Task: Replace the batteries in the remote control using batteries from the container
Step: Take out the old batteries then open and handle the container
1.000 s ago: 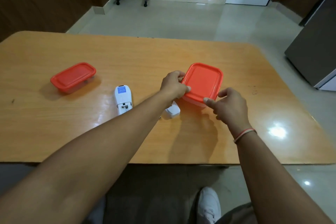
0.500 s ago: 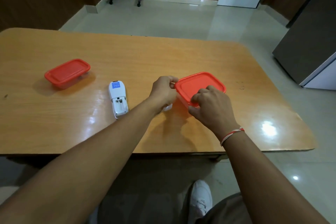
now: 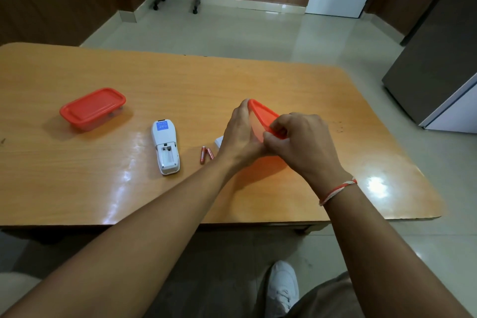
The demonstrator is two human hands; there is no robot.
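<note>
A clear container with a red lid [image 3: 262, 113] is held between both hands at the middle of the table [image 3: 180, 80]. My left hand [image 3: 238, 137] grips its left side. My right hand [image 3: 300, 142] pinches the near edge of the lid, which tilts up steeply. The white remote control [image 3: 165, 146] lies face down to the left, its battery bay open and empty. Two red batteries [image 3: 205, 154] lie between the remote and my left wrist. A white piece [image 3: 219, 141], perhaps the battery cover, peeks out behind my left hand.
A second clear container with a red lid [image 3: 92, 108] sits shut at the far left of the table. The table's near edge runs just below my forearms. A grey cabinet [image 3: 436, 59] stands to the right, beyond the table.
The lid lay flat on the container before; now its near edge is lifted and it tilts steeply. My right hand moved from on top of the lid to its near edge. Two batteries have come into view.
</note>
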